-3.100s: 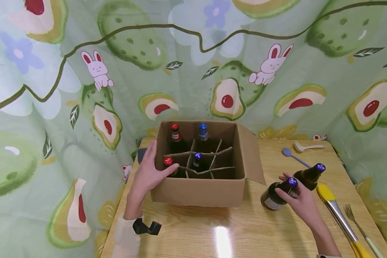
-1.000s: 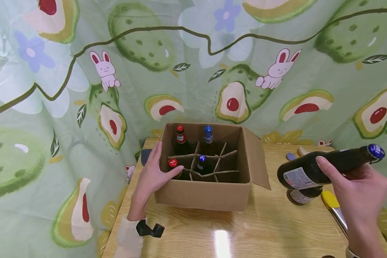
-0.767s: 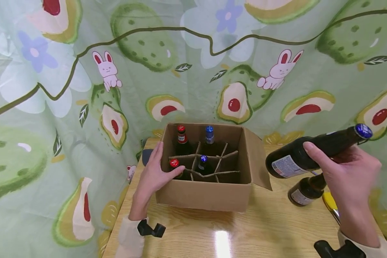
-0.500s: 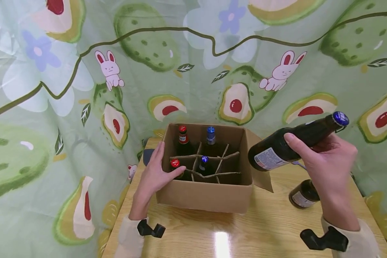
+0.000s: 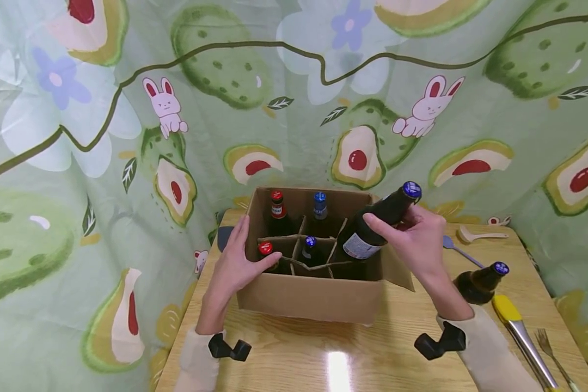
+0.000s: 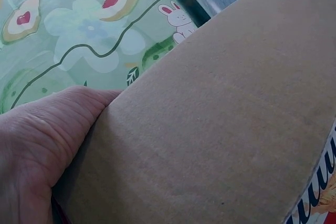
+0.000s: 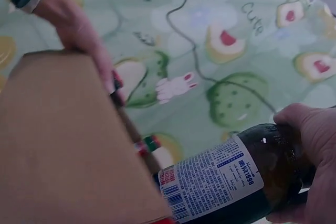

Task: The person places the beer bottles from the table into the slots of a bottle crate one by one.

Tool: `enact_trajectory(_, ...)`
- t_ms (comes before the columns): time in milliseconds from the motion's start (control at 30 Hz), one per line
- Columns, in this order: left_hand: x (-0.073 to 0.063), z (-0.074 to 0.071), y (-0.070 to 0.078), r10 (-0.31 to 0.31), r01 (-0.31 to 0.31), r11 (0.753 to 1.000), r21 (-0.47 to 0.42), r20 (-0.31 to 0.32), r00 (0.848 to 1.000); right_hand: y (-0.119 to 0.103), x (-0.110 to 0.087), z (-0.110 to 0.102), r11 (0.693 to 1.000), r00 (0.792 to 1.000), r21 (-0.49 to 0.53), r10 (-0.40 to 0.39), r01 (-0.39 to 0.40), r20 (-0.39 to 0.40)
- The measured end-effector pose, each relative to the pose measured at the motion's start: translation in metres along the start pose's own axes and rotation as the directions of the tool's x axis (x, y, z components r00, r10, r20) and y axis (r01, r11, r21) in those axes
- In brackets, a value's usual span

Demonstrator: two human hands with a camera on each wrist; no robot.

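Note:
My right hand grips a dark brown beer bottle with a blue cap and pale label. The bottle tilts, its base down in the right side of a divided cardboard box. In the right wrist view the label of the beer bottle shows beside the box wall. My left hand holds the box at its front left corner, thumb over the front rim, fingers along the left wall. Inside stand two red-capped bottles on the left and two blue-capped bottles in the middle column.
Another blue-capped bottle stands on the table, partly behind my right forearm. Farther right lie a blue spoon, a pale ladle, yellow-tipped tongs and a fork. The box's right flap hangs outward. A patterned curtain closes the back.
My right hand has taken the bottle from the table at the right, carried it left, and lowered its base into the box's right side. My left hand stays on the box corner.

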State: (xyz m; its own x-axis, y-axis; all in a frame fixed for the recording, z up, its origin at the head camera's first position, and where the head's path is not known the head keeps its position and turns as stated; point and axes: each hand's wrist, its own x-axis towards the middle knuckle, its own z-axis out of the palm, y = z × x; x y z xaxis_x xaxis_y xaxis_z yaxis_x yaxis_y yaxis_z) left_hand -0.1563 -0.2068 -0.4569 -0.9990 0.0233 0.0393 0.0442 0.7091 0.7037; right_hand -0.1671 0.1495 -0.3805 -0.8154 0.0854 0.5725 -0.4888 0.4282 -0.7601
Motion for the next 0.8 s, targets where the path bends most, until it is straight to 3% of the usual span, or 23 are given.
enact_trajectory(300, -0.001, 0.0, -0.002, 0.001, -0.001, 1.0, -0.003, -0.006, 1.0, 0.038, -0.003, 0.038, 0.993, 0.993, -0.086, -0.075, 0.083, 0.093)
enact_trajectory(567, -0.001, -0.001, -0.002, 0.001, -0.001, 1.0, 0.003, -0.003, 1.0, 0.05, -0.008, 0.045, 0.97, 0.97, -0.162, -0.152, 0.183, 0.188)
enact_trajectory(800, 0.0, -0.001, -0.002, -0.001, 0.001, 1.0, -0.007, -0.003, 1.0, 0.044, -0.004, 0.049, 0.94, 0.958, -0.302, -0.07, 0.157, 0.278)
